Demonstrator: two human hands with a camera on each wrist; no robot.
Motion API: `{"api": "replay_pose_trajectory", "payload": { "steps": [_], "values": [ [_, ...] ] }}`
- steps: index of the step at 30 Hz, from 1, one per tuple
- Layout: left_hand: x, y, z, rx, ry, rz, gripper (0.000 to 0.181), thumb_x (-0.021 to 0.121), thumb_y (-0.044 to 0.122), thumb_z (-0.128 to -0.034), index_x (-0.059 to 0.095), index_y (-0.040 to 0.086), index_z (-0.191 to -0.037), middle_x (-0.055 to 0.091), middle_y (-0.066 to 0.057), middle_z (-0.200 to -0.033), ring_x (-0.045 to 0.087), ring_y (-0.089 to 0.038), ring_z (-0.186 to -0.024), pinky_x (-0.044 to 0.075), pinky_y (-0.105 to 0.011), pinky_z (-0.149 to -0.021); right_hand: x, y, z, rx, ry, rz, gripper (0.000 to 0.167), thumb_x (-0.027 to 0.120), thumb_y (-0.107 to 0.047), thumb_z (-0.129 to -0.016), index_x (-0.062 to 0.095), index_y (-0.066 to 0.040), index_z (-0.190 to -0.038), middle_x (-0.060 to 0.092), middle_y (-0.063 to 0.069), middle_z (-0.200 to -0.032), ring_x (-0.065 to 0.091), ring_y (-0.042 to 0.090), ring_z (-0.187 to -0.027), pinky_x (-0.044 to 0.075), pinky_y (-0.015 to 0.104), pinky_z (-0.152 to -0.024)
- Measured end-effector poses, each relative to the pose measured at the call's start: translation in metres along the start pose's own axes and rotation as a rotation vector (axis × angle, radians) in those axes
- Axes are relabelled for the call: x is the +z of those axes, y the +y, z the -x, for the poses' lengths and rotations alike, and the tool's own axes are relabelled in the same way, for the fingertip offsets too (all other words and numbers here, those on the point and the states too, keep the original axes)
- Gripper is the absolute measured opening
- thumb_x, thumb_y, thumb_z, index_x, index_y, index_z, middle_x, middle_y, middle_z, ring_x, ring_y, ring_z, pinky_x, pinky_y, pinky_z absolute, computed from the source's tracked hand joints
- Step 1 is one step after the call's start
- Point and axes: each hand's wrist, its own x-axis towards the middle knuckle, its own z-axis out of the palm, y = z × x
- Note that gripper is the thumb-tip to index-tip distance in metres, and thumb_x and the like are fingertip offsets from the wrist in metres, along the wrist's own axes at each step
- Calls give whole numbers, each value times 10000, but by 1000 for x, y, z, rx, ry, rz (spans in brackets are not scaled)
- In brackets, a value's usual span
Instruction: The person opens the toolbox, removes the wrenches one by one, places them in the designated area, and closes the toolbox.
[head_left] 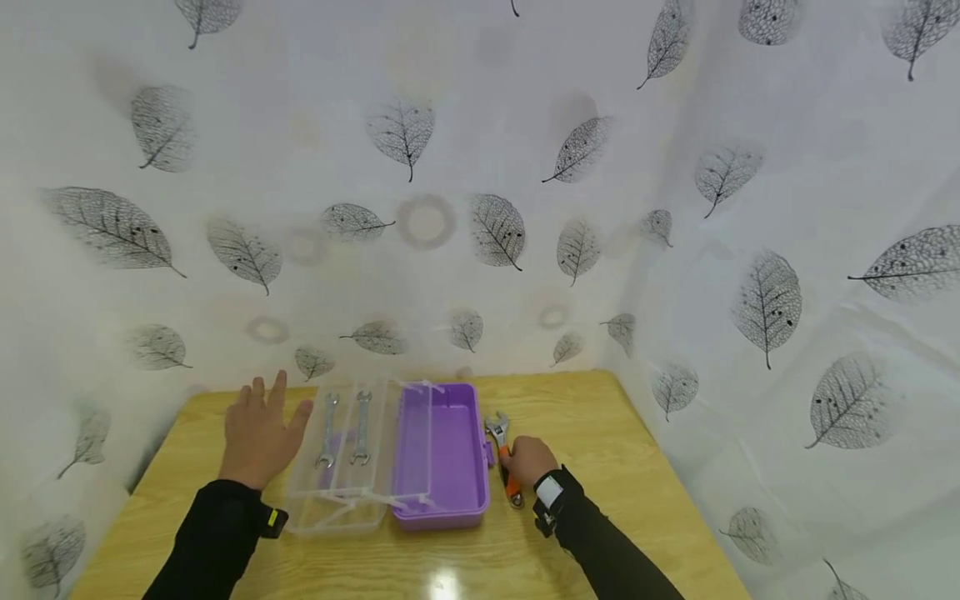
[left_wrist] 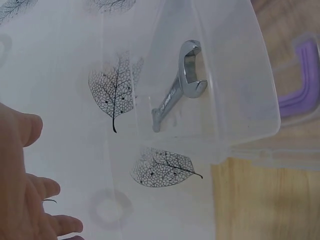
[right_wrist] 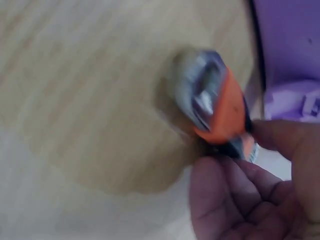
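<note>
My right hand pinches an adjustable wrench by its orange and black handle, just right of the open purple toolbox. The metal jaw end points toward the wall. In the right wrist view, thumb and fingers close round the handle, whose near end is blurred. My left hand, fingers spread, is beside the left edge of a clear plastic tray and holds nothing. Two silver open-end wrenches lie in that tray, a left wrench and a right wrench.
A clear lid lies under the tray, left of the toolbox. The toolbox has a purple latch on its right side. Everything stands on a wooden table, with a leaf-patterned white sheet behind and at the sides.
</note>
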Motion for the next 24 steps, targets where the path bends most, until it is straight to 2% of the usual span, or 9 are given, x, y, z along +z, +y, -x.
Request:
{"api": "replay_pose_trajectory", "payload": {
  "steps": [2,4,6,8,12,15,19,24],
  "values": [
    [1,3,-2,8,8,-5,756,403,467,-1117,180,-42,-1629,165,-483,-1558,149,-674,-1426,114,-787,-1151,-13,-1,-5,8,18,26,311,685,-276,-985,717,4,-855,667,110,-738,650,276,-645,510,357,-532],
    [0,7,-4,15,15,-9,747,418,458,-1114,199,-39,-1626,166,-477,-1564,151,-669,-1431,114,-792,-1144,-31,-5,-11,-10,79,59,368,666,-308,-1004,717,36,-1125,705,209,-1008,689,375,-895,588,471,-714],
    [-2,10,-7,19,20,-14,741,428,455,-1111,218,-39,-1622,165,-476,-1566,153,-668,-1433,105,-801,-1142,-51,-10,-20,-61,170,109,487,655,-333,-1015,643,38,-1329,654,270,-1242,641,449,-1113,564,563,-901],
    [-4,13,-10,19,15,-15,740,424,459,-1111,223,-37,-1622,161,-474,-1571,147,-666,-1439,83,-808,-1146,-69,-15,-27,-110,240,151,580,650,-367,-1019,571,28,-1436,579,294,-1390,561,491,-1258,493,599,-1041],
    [-6,15,-13,23,4,-14,741,413,473,-1112,228,-31,-1623,159,-470,-1574,138,-662,-1445,48,-802,-1161,-91,-21,-38,-164,301,226,698,596,-462,-1038,442,-20,-1556,435,279,-1561,403,508,-1429,272,624,-1229],
    [-5,14,-17,35,-2,-23,748,417,485,-1108,233,-25,-1624,165,-468,-1572,144,-659,-1443,52,-790,-1169,-95,-22,-40,-160,312,240,750,566,-529,-1035,394,-58,-1593,363,257,-1618,319,523,-1478,146,655,-1260],
    [-2,10,-20,37,-22,-38,770,433,506,-1098,230,-14,-1628,173,-466,-1570,154,-655,-1440,62,-790,-1167,-93,-23,-40,-140,309,277,790,561,-584,-1016,387,-84,-1602,352,238,-1632,308,520,-1487,143,673,-1252],
    [0,7,-21,16,-36,-53,776,415,527,-1097,237,-13,-1625,181,-468,-1563,166,-657,-1430,77,-806,-1151,-91,-24,-41,-115,259,260,837,569,-614,-1000,352,-96,-1620,304,231,-1659,254,526,-1509,101,680,-1255]
  ]
}}
